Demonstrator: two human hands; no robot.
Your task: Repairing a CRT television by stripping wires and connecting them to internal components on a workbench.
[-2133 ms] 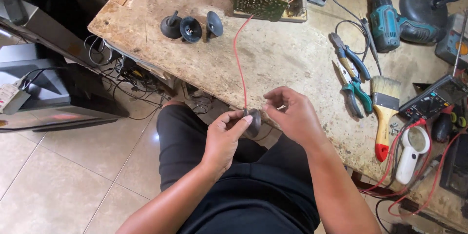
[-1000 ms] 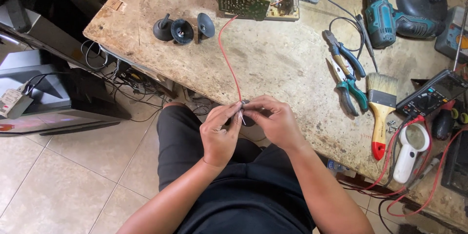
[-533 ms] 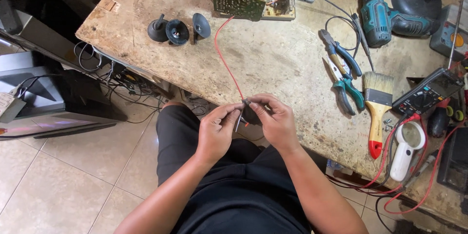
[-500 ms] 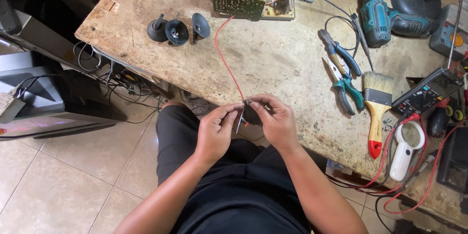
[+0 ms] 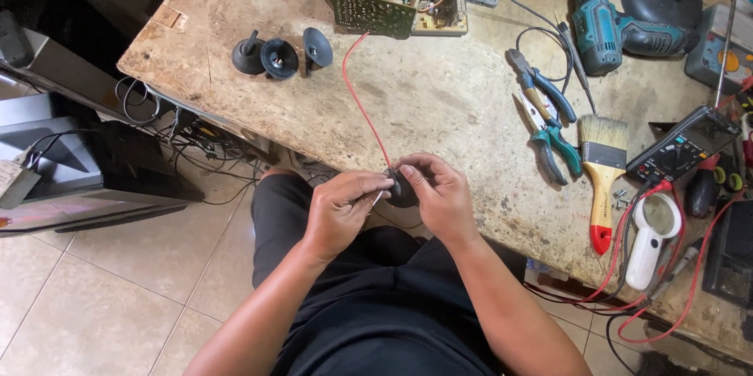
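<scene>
Both hands meet just off the worn table's (image 5: 439, 109) near edge, above the lap. The right hand (image 5: 439, 196) curls around a small dark cap (image 5: 403, 190) — thumb on top — on the red wire's (image 5: 362, 105) end; the left hand (image 5: 339, 210) pinches a thin metal tool (image 5: 376, 199) (mostly hidden) against it.

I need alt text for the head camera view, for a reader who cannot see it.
Both hands, left hand and right hand, pinch a small dark cap on a red wire from a circuit board on the worn workbench. Pliers and a paintbrush lie right.
</scene>
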